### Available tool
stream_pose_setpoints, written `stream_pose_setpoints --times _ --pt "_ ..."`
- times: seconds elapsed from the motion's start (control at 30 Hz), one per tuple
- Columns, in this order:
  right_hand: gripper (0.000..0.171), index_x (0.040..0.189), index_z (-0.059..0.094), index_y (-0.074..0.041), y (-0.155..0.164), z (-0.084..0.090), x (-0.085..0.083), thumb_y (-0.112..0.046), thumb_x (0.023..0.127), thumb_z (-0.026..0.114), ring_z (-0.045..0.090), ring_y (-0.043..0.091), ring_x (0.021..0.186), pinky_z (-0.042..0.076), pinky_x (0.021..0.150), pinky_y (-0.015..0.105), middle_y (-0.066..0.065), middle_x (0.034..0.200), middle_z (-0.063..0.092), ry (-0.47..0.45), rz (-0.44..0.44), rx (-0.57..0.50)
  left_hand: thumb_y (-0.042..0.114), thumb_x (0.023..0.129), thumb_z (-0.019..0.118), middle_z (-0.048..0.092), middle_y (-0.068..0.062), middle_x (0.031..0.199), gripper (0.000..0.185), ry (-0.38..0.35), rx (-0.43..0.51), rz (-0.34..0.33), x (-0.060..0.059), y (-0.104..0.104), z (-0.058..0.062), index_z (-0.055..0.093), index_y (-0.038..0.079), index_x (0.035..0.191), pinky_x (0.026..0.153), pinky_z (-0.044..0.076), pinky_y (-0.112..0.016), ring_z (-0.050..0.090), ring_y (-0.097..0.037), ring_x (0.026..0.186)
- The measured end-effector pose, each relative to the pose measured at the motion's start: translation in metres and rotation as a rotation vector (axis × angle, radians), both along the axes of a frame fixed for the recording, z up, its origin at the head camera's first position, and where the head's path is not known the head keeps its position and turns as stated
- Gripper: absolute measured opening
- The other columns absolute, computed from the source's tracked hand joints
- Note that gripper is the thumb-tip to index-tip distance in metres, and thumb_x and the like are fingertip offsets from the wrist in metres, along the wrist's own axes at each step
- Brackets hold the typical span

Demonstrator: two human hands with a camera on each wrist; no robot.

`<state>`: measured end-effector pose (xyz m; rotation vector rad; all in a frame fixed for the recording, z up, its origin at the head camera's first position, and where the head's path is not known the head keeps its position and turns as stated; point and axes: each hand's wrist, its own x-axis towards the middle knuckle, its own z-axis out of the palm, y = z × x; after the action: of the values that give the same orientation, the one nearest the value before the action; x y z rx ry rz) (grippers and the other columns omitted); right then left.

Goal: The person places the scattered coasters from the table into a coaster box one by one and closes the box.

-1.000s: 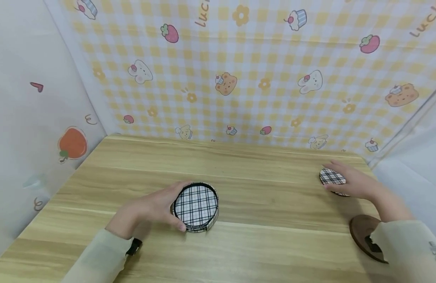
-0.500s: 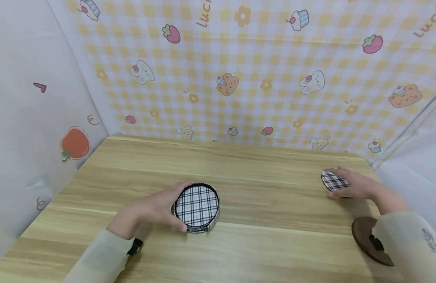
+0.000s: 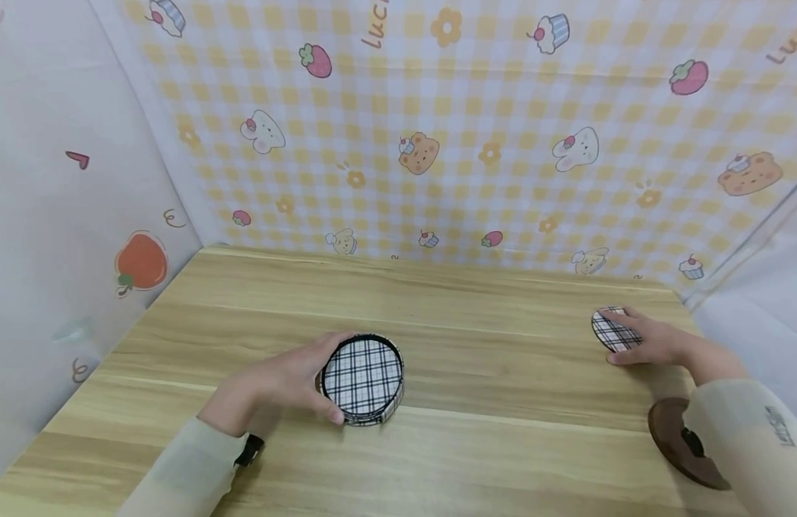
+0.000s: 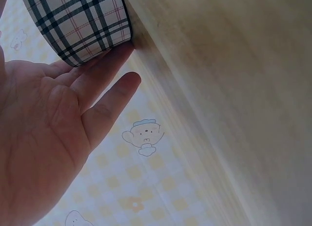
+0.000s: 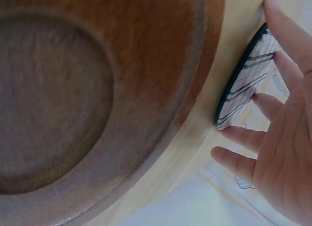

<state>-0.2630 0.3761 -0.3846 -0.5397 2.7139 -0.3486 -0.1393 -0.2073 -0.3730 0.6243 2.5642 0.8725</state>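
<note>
On the wooden tabletop (image 3: pixel 476 359) a round plaid box (image 3: pixel 363 381) stands a little left of the middle, open side up. The left hand (image 3: pixel 276 384) cups its left wall, thumb on the near side and fingers round the far side. The left wrist view shows what the head view cannot: the fingers (image 4: pixel 105 72) lie straight and close together, their tips pressed flat against the plaid side of the box (image 4: pixel 80 23), the palm standing clear of it. It shows nothing of the inside of the box, which only the head view takes in.

Well apart, near the far right corner, the right hand (image 3: pixel 650 341) holds a plaid disc (image 3: pixel 613 331) tilted up on its edge, its patterned face turned toward the middle of the tabletop. From the head view the fingers behind the disc are hidden. The right wrist view fills that in: the fingers (image 5: pixel 287 33) are spread, one tip on the upper rim of the disc (image 5: pixel 246 79), others under its lower rim, so it is pinched by its edge.

That same view is mostly filled by a brown wooden dish (image 5: pixel 97 104) with a round hollow, just beside the disc. In the head view the dish (image 3: pixel 676 438) lies at the near right, partly under the pale sleeve (image 3: pixel 754 445).
</note>
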Motion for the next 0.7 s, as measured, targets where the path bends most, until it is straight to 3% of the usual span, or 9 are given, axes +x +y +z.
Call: stream_pose_setpoints --times 0.33,0.57,0.7 --pt "0.087 0.152 0.027 -0.002 -0.001 0.002 0.002 -0.043 0.088 0.071 0.025 0.080 0.116 0.028 0.091 0.084 0.053 0.142 0.017 0.006 -0.015 0.040 0.051 0.064 0.088 0.038 -0.020 0.152 0.127 0.018 0.014 -0.031 -0.001 -0.001 -0.003 0.017 0.002 0.156 0.112 0.037 -0.063 0.044 -0.041 0.135" --pt "0.086 0.151 0.031 -0.006 -0.007 0.000 -0.001 -0.049 0.087 0.069 0.036 0.065 0.125 0.031 0.091 0.071 0.049 0.140 0.031 0.063 0.000 0.084 0.052 0.063 0.088 0.038 -0.019 0.152 0.126 0.014 0.009 -0.023 -0.001 -0.001 -0.002 0.017 0.004 0.156 0.111 0.038 -0.063 0.044 -0.041 0.135" --pt "0.084 0.150 0.034 -0.006 -0.011 0.002 -0.001 -0.051 0.087 0.069 0.038 0.063 0.124 0.031 0.089 0.070 0.047 0.139 0.036 0.072 -0.007 0.083 0.051 0.064 0.088 0.038 -0.020 0.152 0.125 0.012 0.016 -0.026 -0.001 -0.001 -0.001 0.017 0.004 0.156 0.111 0.038 -0.063 0.045 -0.041 0.135"
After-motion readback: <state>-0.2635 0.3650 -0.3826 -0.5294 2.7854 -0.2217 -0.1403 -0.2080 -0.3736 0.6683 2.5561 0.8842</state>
